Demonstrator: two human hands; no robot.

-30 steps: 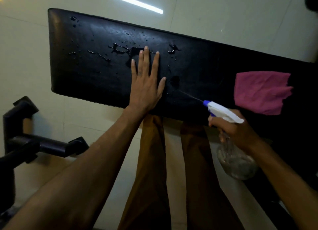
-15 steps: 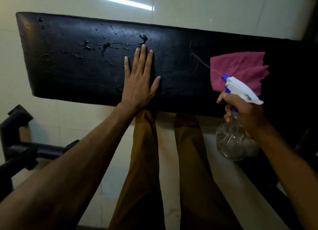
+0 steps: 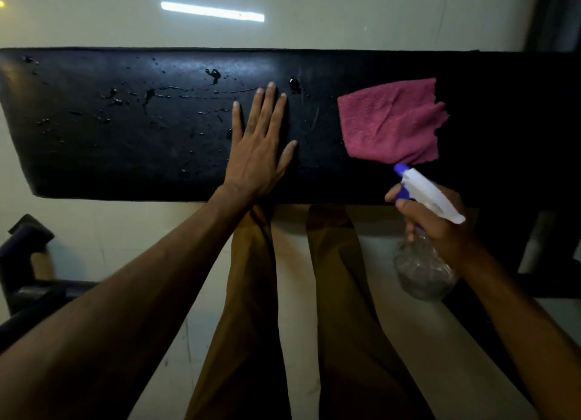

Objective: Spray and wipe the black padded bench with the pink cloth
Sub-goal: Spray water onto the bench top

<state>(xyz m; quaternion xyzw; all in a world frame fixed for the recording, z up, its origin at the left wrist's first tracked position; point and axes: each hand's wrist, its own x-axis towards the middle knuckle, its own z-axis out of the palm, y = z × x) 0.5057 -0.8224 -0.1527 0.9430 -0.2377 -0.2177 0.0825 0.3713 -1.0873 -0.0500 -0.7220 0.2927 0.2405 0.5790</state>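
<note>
The black padded bench [image 3: 125, 142] runs across the view, its left and middle surface dotted with water drops. My left hand [image 3: 259, 146] lies flat on the pad with straight, spread fingers, near the bench's middle. The pink cloth [image 3: 390, 120] lies crumpled on the pad to the right of that hand. My right hand [image 3: 440, 227] grips a clear spray bottle [image 3: 421, 268] with a white and blue trigger head, held just off the bench's near edge below the cloth, nozzle pointing up and left toward the pad.
My legs in brown trousers [image 3: 251, 325] stand against the bench's near edge on a pale tiled floor [image 3: 314, 17]. Black gym equipment [image 3: 25, 262] sits at the lower left. The bench's dark frame [image 3: 540, 246] fills the right side.
The view shifted, so the bench now appears level. My right hand with the bottle has dropped from in front of the cloth to below it. My left hand stays flat on the pad.
</note>
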